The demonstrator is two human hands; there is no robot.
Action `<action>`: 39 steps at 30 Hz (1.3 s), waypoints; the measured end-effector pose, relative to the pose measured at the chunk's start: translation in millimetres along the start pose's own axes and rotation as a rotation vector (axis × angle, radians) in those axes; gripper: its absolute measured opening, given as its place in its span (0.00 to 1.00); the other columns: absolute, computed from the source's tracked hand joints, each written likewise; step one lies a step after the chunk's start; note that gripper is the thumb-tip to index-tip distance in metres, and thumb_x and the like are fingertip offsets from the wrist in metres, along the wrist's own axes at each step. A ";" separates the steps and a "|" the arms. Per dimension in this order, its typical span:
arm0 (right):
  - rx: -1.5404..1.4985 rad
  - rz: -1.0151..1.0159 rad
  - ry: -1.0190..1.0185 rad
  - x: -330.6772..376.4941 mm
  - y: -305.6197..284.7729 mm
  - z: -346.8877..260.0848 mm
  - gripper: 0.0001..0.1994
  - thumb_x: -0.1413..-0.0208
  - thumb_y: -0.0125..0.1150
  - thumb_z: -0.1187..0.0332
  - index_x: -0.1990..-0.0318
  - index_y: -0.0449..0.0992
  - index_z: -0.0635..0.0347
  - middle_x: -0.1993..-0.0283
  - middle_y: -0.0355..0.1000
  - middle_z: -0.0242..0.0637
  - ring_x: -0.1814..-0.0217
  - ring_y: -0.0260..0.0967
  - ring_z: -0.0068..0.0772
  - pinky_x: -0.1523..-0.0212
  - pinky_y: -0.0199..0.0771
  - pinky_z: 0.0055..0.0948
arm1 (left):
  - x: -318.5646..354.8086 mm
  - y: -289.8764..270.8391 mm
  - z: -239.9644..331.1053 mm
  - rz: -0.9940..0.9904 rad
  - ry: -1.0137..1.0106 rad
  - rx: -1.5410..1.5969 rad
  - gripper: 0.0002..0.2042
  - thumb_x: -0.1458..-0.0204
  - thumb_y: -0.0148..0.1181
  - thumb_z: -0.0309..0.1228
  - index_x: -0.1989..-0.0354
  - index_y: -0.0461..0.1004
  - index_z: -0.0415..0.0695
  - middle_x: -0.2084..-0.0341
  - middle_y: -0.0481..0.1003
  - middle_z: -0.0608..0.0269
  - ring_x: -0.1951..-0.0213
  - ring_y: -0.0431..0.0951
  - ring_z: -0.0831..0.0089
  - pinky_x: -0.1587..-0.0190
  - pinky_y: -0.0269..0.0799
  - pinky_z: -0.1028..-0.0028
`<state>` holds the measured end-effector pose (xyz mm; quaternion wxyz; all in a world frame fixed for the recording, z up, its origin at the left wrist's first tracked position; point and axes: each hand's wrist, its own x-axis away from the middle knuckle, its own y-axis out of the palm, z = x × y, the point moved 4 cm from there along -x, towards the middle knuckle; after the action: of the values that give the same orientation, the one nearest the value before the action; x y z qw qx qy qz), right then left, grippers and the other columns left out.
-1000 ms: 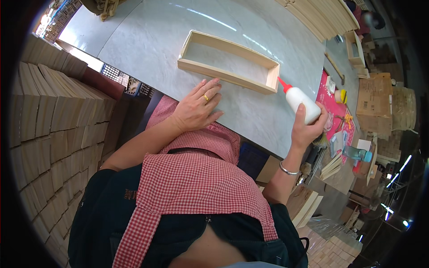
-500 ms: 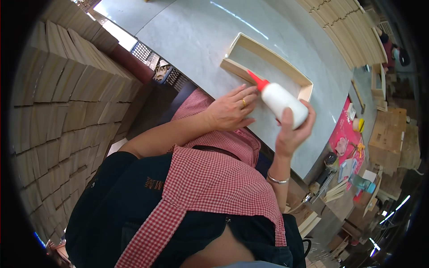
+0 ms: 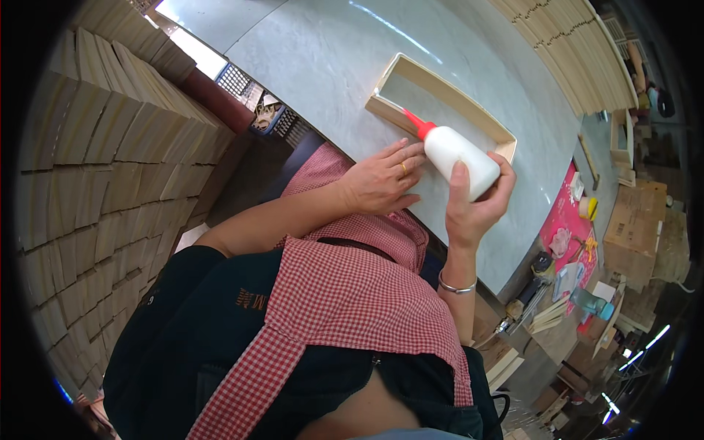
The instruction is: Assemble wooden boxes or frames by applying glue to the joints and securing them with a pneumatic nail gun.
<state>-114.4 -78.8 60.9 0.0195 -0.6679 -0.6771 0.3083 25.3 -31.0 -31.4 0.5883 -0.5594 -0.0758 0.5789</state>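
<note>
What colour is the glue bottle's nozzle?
Red, on a white bottle held in the right hand; head view.

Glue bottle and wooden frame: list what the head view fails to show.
- Glue bottle: its base is covered by the right hand.
- Wooden frame: part of the near rail lies behind the bottle and its red nozzle.
- Left hand: its palm side is hidden, resting down on the grey table.
</note>
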 end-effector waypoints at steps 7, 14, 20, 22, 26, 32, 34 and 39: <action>0.098 0.106 0.009 10.6 -45.4 12.1 0.24 0.47 0.68 0.66 0.46 0.67 0.63 0.52 0.71 0.45 0.57 0.71 0.40 0.56 0.76 0.34 | -4.4 -3.7 1.6 -0.040 -0.023 -0.006 0.22 0.46 0.63 0.39 0.49 0.74 0.36 0.43 0.70 0.50 0.30 0.61 0.55 0.27 0.54 0.56; 0.200 0.219 0.030 20.8 -88.3 25.0 0.23 0.48 0.68 0.66 0.47 0.68 0.63 0.52 0.71 0.45 0.56 0.71 0.40 0.54 0.76 0.35 | -6.6 -3.2 3.5 -0.055 -0.016 -0.026 0.20 0.45 0.61 0.40 0.51 0.73 0.36 0.44 0.69 0.50 0.31 0.62 0.54 0.28 0.55 0.56; 0.340 0.295 0.058 29.6 -121.9 34.0 0.24 0.48 0.69 0.66 0.47 0.68 0.64 0.52 0.71 0.45 0.56 0.71 0.41 0.53 0.75 0.36 | -8.0 -4.8 5.1 -0.064 -0.039 -0.024 0.20 0.46 0.62 0.39 0.52 0.73 0.37 0.45 0.70 0.52 0.31 0.62 0.55 0.28 0.55 0.56; 0.360 0.324 0.066 32.2 -130.3 37.4 0.24 0.49 0.69 0.66 0.47 0.69 0.64 0.52 0.72 0.45 0.56 0.71 0.41 0.53 0.75 0.37 | -7.7 -5.0 5.2 -0.068 -0.045 -0.035 0.19 0.46 0.62 0.39 0.52 0.73 0.37 0.45 0.70 0.52 0.31 0.63 0.55 0.28 0.55 0.56; 0.374 0.356 0.092 33.9 -139.3 37.7 0.22 0.47 0.68 0.65 0.47 0.69 0.63 0.51 0.71 0.45 0.54 0.70 0.41 0.52 0.75 0.37 | -8.6 -4.8 6.5 -0.070 -0.049 -0.045 0.19 0.46 0.62 0.39 0.51 0.73 0.38 0.45 0.70 0.53 0.32 0.63 0.55 0.28 0.55 0.56; 0.376 0.394 0.109 31.9 -145.5 41.8 0.20 0.44 0.67 0.64 0.49 0.70 0.62 0.51 0.71 0.43 0.54 0.69 0.40 0.51 0.74 0.38 | -10.4 -2.0 7.1 -0.082 -0.058 -0.048 0.19 0.45 0.62 0.39 0.51 0.74 0.38 0.45 0.71 0.53 0.32 0.64 0.55 0.28 0.55 0.56; 0.399 0.416 0.111 29.9 -148.7 44.7 0.21 0.46 0.68 0.64 0.48 0.69 0.63 0.52 0.71 0.45 0.55 0.70 0.40 0.53 0.75 0.37 | -14.4 -1.1 8.1 -0.090 -0.063 -0.039 0.19 0.46 0.63 0.38 0.50 0.74 0.37 0.45 0.71 0.53 0.32 0.64 0.55 0.28 0.55 0.55; 0.001 0.615 0.345 25.5 -160.3 94.4 0.24 0.46 0.68 0.62 0.48 0.66 0.66 0.52 0.69 0.48 0.56 0.70 0.40 0.55 0.74 0.36 | -13.6 -6.5 10.3 -0.113 -0.094 -0.014 0.19 0.47 0.64 0.35 0.50 0.75 0.37 0.45 0.72 0.53 0.33 0.65 0.53 0.29 0.57 0.53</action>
<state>-301.6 -79.3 45.8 0.0402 -0.8827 -0.4309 0.1829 17.2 -33.6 -15.2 0.6120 -0.5305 -0.1386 0.5700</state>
